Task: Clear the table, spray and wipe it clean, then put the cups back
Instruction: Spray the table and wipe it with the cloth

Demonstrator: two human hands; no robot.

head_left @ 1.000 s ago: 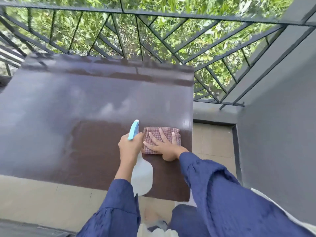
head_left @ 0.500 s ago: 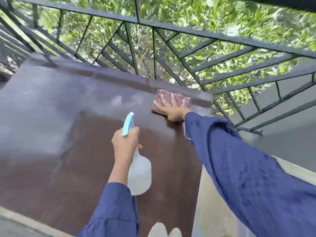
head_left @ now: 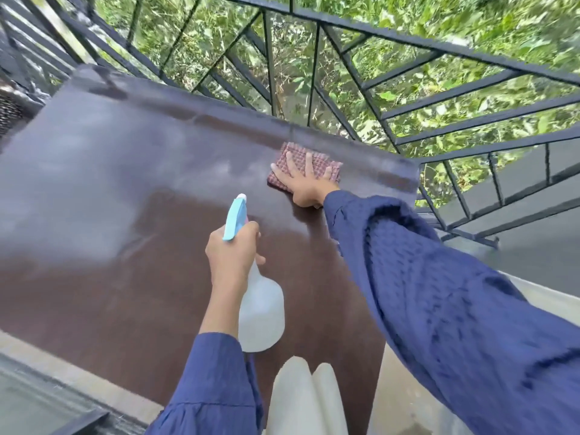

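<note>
Head view, looking down over a dark brown table (head_left: 94, 277) that takes up most of the picture: nearest the camera are two pale rounded shapes (head_left: 306, 400) at the bottom edge, side by side, too blurred to name. Two arms in dark blue sleeves reach forward from there, one on each side. The left hand (head_left: 230, 257) is closed around the neck of one spray bottle (head_left: 260, 312), whose translucent white body hangs below the wrist and whose light blue trigger head (head_left: 235, 219) points up and away; the bottle is held above the tabletop, not resting on it. Farther out, the right hand (head_left: 304, 183) lies flat with its fingers spread, pressing down on one folded pink checked cloth (head_left: 317, 160) near the table's far right corner, just inside the far edge. No cups appear on the table, so where they are cannot be told. The near part of the surface looks deep brown, while the left and far parts carry a grey, hazy sheen. Beyond the table stands one black metal railing (head_left: 392, 127) with diagonal bars, and behind it green foliage (head_left: 361, 14).
</note>
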